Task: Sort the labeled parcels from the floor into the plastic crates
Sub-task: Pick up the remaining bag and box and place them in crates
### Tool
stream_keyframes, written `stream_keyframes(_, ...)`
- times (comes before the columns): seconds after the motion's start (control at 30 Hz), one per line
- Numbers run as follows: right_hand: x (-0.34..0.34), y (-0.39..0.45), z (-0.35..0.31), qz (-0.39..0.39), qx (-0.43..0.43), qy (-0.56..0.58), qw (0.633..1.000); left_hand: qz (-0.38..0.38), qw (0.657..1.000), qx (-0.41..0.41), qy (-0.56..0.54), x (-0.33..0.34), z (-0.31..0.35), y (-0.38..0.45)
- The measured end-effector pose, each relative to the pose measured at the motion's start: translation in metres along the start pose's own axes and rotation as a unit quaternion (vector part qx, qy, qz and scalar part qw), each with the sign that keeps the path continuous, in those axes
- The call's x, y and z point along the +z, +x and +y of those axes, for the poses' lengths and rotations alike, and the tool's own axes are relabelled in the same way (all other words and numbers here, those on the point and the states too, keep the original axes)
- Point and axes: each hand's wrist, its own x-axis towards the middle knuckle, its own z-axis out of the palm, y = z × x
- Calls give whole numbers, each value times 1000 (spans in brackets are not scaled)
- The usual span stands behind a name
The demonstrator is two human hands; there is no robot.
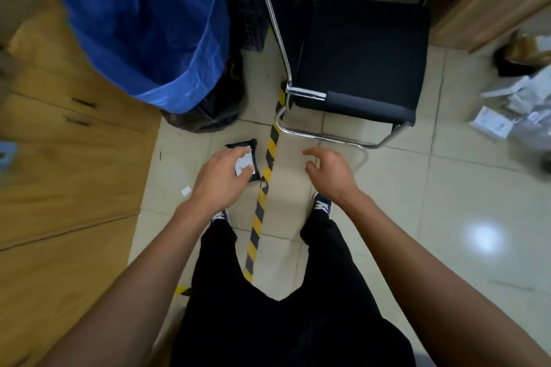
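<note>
You stand astride the yellow-and-black floor tape, looking straight down, both arms reaching ahead. Your left hand grips a small black parcel with a white label, fingers curled over the label side and the black wrap showing past them toward 1 o'clock. Whether the parcel is lifted clear of the tiled floor or just leaving it cannot be told from this angle. Your right hand hangs empty at 3 o'clock of the left, fingers loosely curled and released, likely held out for balance or ready to steady the parcel while you read its label.

At 11 o'clock stands a bin lined with a blue bag; behind it, near 12 o'clock, a dark plastic crate sits against the wall, the probable destination, so the parcel is held low and forward on that side. A black chair with a chrome frame blocks the way at 1 o'clock. More pale parcels lie heaped at 3 o'clock, well apart from you, so much sorting appears to remain. Wooden cabinets line the 9 o'clock side.
</note>
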Motion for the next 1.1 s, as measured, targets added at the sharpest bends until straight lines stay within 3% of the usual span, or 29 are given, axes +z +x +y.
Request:
stream_keyframes(0.27, 99, -14, -11, 88, 130, 33, 987, -87, 991, 102, -12, -23, -83, 43)
stream_keyframes(0.43, 156, -17, -6, 105, 195, 96, 970, -132, 988, 84, 10, -3, -123, 73)
stream_keyframes(0.7, 225, -14, 12, 95, 226, 148, 958, -207, 958, 126, 151, 49, -168, 86)
stream_keyframes(1.1, 313, 16, 9, 171, 316, 221, 907, -244, 943, 147, 175, 75, -247, 165)
